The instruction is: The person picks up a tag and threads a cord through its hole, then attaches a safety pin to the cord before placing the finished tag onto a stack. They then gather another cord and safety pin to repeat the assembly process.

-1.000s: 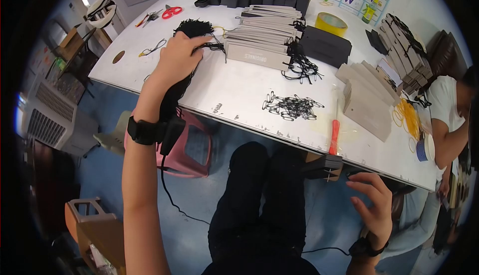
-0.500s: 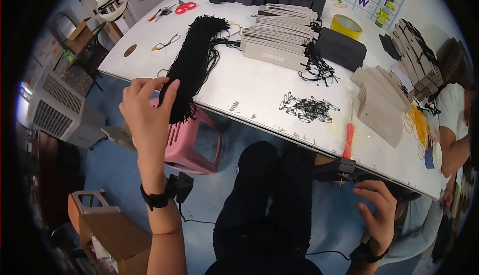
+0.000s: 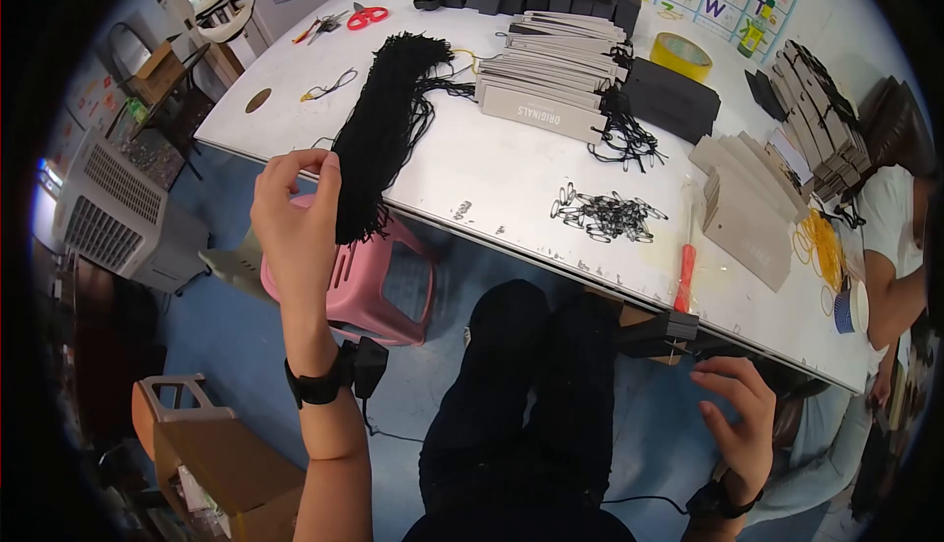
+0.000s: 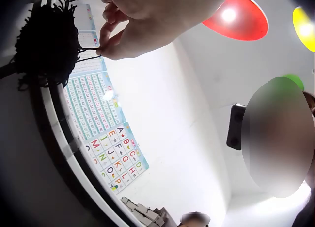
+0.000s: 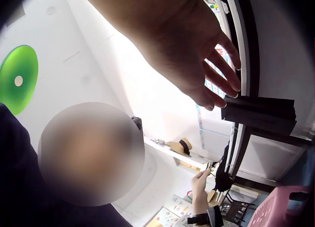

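Observation:
A thick bundle of black cords (image 3: 382, 134) lies across the table's near edge, its lower ends hanging over. Beside its left side, my left hand (image 3: 303, 227) pinches a black cord (image 4: 89, 49) between thumb and fingertips. The left wrist view shows the strand stretched from the bundle to those fingers. My right hand (image 3: 739, 419) hangs below the table edge with loosely bent fingers and holds nothing. Close to its fingertips, a stack of black cards (image 5: 261, 112) projects from under the tabletop.
On the table (image 3: 472, 163) lie a pile of black safety pins (image 3: 610, 213), a row of grey tags (image 3: 546, 114), a red-handled tool (image 3: 686, 276), yellow tape (image 3: 680, 56) and red scissors (image 3: 368, 18). A pink stool (image 3: 379, 291) stands below. Another person (image 3: 893, 257) sits at right.
My left hand has come back from the bundle's far end toward its hanging end, then shifted slightly right. The head view has turned a little. My right hand stays nearly where it was.

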`<action>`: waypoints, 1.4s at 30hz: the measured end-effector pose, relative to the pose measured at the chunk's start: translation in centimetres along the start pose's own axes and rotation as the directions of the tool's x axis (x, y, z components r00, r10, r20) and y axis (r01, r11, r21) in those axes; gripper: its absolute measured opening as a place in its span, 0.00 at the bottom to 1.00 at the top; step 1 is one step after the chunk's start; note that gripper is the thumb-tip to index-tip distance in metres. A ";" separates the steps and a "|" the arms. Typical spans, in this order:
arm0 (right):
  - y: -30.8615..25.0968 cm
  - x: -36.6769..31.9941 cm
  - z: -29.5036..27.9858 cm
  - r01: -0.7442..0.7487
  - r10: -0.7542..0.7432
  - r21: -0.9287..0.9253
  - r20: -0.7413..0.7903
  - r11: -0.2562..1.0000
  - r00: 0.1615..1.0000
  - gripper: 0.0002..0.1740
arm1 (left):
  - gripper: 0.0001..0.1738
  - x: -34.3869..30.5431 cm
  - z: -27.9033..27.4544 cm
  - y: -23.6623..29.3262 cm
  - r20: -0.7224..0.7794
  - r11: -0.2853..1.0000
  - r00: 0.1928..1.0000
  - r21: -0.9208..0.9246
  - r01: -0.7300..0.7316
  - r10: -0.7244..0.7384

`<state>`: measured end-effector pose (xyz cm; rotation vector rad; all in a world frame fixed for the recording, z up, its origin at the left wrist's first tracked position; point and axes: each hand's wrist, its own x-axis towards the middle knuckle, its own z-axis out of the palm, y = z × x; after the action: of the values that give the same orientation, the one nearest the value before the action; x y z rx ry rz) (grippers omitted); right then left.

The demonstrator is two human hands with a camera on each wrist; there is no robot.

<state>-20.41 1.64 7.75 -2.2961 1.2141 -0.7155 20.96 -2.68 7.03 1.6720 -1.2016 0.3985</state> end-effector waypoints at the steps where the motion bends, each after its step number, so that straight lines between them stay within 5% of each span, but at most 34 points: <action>1: -0.1 0.0 0.1 -0.003 0.003 0.010 0.001 1.000 1.000 0.21 | 0.05 0.1 -0.2 0.2 -0.001 1.000 1.000 0.001 0.000 0.000; 3: -0.2 0.1 0.2 -0.007 0.007 0.010 0.009 1.000 1.000 0.21 | 0.05 0.2 -0.5 0.6 0.166 0.953 0.957 -0.150 0.262 -0.237; 6: -0.4 0.2 0.4 -0.021 0.020 0.021 0.023 1.000 1.000 0.21 | 0.06 0.0 -0.7 0.4 0.277 0.888 0.915 -0.276 0.369 -0.294; 13: -0.8 0.6 1.3 0.063 -0.066 0.080 0.037 0.995 0.997 0.20 | 0.05 -2.5 -1.8 3.8 0.413 0.807 0.896 -0.467 0.361 -0.161; 17: -2.5 1.6 3.8 0.146 -0.169 0.176 0.125 0.974 0.978 0.22 | 0.03 -4.9 -2.0 6.0 0.619 0.602 0.784 -0.608 0.517 -0.047; 19: -3.3 2.4 6.0 0.030 -0.183 0.559 0.220 0.829 0.958 0.32 | 0.03 -6.3 -1.9 6.9 0.632 0.657 0.773 -0.559 0.506 -0.056; 21: -3.6 3.5 8.3 0.046 -0.223 0.650 0.193 0.759 0.955 0.35 | 0.02 -7.4 -2.2 7.9 0.653 0.694 0.756 -0.520 0.499 -0.055; 23: -4.0 4.6 9.9 0.061 -0.262 0.734 0.162 0.676 0.952 0.38 | 0.05 -8.4 -2.3 7.9 0.596 0.800 0.781 -0.553 0.233 0.185; 25: -4.5 5.7 11.0 -0.084 -0.286 0.903 0.220 0.422 0.933 0.38 | 0.04 -9.0 -2.7 8.6 0.589 0.811 0.752 -0.571 0.129 0.296; 28: -4.7 7.1 11.5 -0.131 -0.322 0.954 0.217 0.269 0.922 0.33 | 0.05 -10.2 -2.8 7.8 0.563 0.781 0.704 -0.624 0.017 0.434; 35: -4.1 6.2 11.3 -0.165 -0.296 0.986 0.169 0.039 0.940 0.28 | 0.08 -13.1 -3.3 4.9 0.736 0.742 0.630 -0.562 0.365 0.248; 37: -4.0 5.8 11.0 -0.249 -0.243 0.954 0.205 -0.167 0.948 0.27 | 0.08 -13.8 -3.2 3.8 0.772 0.691 0.582 -0.567 0.448 0.256; 42: -2.5 5.0 11.5 -0.271 -0.211 0.944 0.231 -0.186 0.950 0.24 | 0.09 -15.1 -3.0 2.7 0.837 0.605 0.490 -0.526 0.597 0.245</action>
<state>-9.28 0.27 1.58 -0.7849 0.1213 -0.7635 12.65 7.71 -1.10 1.0986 -1.5026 -1.2079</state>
